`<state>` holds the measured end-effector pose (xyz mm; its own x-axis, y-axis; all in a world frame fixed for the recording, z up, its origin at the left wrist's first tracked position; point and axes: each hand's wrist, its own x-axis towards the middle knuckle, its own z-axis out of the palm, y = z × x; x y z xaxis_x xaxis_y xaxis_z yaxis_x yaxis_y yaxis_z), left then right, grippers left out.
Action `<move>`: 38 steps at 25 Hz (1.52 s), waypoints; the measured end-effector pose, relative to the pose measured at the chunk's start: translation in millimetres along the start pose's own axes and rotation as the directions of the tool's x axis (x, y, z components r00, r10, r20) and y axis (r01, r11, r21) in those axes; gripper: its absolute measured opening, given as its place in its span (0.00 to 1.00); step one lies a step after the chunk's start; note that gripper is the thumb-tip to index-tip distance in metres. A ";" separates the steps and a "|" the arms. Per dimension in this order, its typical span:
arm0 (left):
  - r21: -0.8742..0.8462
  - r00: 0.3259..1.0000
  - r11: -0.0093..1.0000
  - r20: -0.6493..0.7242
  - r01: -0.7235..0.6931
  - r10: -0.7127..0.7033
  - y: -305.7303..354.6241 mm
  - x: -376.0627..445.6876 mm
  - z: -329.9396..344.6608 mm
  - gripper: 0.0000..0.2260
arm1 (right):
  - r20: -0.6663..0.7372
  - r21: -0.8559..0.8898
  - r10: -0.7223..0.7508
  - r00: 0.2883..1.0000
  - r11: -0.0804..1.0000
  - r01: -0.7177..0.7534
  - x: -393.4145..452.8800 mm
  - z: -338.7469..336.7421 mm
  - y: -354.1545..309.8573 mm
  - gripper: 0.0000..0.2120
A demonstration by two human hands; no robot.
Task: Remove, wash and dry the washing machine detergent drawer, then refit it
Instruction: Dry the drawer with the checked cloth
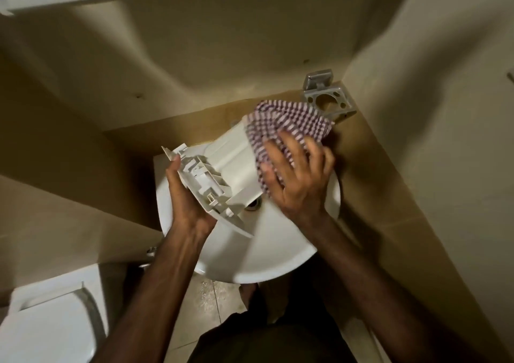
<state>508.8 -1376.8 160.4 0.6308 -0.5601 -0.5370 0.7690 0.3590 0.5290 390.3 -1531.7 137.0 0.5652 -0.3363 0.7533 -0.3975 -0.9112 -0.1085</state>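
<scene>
Over the white washbasin [281,257], detergent drawer [222,165] is held at its front panel by left hand [183,196]; checked cloth [286,129] is pressed onto its far end by right hand [300,179], fingers spread.

White drawer [225,165], purple-and-white checked cloth [289,123], white basin [278,257], beige walls [222,65].

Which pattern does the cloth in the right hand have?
The cloth has a purple-and-white check pattern, seen best in the head view.
</scene>
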 end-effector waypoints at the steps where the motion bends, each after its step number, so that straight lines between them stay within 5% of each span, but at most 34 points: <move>1: 0.011 1.000 1.000 0.006 0.012 -0.012 0.3 1.4 -1.2 0.21 | -0.008 0.035 0.132 0.991 0.991 -0.132 5.9 1.3 -1.5 0.18; 3: 0.018 0.997 0.999 0.054 0.050 -0.051 2.7 1.2 -1.2 0.20 | -0.001 0.095 0.131 0.991 0.987 -0.130 0.2 -1.0 -23.4 0.16; 6: 0.022 0.983 0.993 0.140 0.118 -0.120 4.4 0.5 -3.5 0.35 | 0.066 0.069 -0.287 0.956 0.957 0.283 -23.1 -17.5 -34.8 0.18; 7: 0.017 0.988 0.997 0.135 0.078 -0.080 4.3 3.9 -8.8 0.31 | 0.077 0.045 -0.326 0.942 0.945 0.323 -21.5 -20.8 -25.4 0.19; 9: 0.027 0.994 0.999 0.107 -0.033 0.030 3.7 6.1 -13.9 0.21 | 0.075 -0.007 -0.158 0.985 0.987 0.159 -9.4 -22.1 -12.2 0.18; 12: 0.104 0.994 0.990 0.049 -0.101 0.096 1.6 1.5 -9.4 0.23 | 0.046 -0.030 0.134 0.990 0.991 -0.133 5.3 -24.8 -21.6 0.14; 15: 0.121 0.993 0.986 0.043 -0.113 0.109 -4.6 -1.9 -7.8 0.25 | 0.040 0.056 0.141 0.989 0.988 -0.144 17.1 -29.3 -54.0 0.14; 20: 0.068 0.985 0.994 0.156 -0.089 0.078 4.6 -0.5 -10.4 0.25 | 0.195 0.090 -0.124 0.973 0.990 0.108 17.1 -32.6 -56.2 0.19; 24: 0.230 0.983 0.960 0.124 -0.161 0.135 8.9 2.3 -16.3 0.19 | 0.235 0.016 0.206 0.950 0.976 -0.216 46.2 -30.4 -3.6 0.18; 27: 0.293 0.993 0.950 0.067 -0.111 0.095 3.0 -0.1 -19.8 0.23 | 0.105 0.083 0.331 0.938 0.937 -0.340 66.1 -34.5 -11.8 0.14; 29: 0.307 0.993 0.945 0.070 -0.111 0.094 -1.5 -0.9 -18.4 0.30 | 0.174 0.238 0.304 0.937 0.910 -0.339 66.4 -36.2 -45.8 0.13; 32: 0.228 0.986 0.962 0.115 -0.147 0.124 -4.8 -3.2 -6.6 0.20 | 0.331 0.299 0.155 0.931 0.919 -0.259 55.0 -27.9 -96.5 0.15; 38: 0.168 0.967 0.965 0.187 -0.202 0.170 -3.7 -9.7 -7.0 0.17 | 0.221 0.174 -0.038 0.974 0.985 -0.001 18.3 -47.0 -110.1 0.17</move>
<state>500.6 -1367.5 159.0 0.7217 -0.6207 -0.3064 0.5972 0.3344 0.7290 410.5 -1426.4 193.2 0.7260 -0.3456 0.5946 -0.2659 -0.9384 -0.2208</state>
